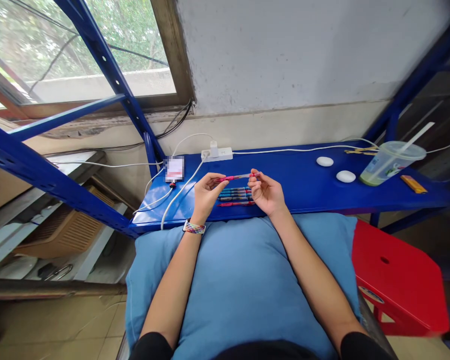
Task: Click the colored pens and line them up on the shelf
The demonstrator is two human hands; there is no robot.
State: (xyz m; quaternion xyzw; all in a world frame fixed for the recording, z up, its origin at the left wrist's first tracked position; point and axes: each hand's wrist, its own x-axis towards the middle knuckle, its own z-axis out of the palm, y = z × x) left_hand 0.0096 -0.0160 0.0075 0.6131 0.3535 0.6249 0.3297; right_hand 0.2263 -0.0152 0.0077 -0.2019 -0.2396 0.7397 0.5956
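left hand (pixel 206 194) and right hand (pixel 267 193) pinching a pink pen (pixel 237 177) by its ends, over more pens (pixel 235 194) on blue table (pixel 303 185)

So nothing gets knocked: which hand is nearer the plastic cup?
Right. The right hand, at one end of the pink pen, is left of the plastic cup; the left hand, at the other end, is farther left.

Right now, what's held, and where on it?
A pink pen: left hand at one end, right hand at the other.
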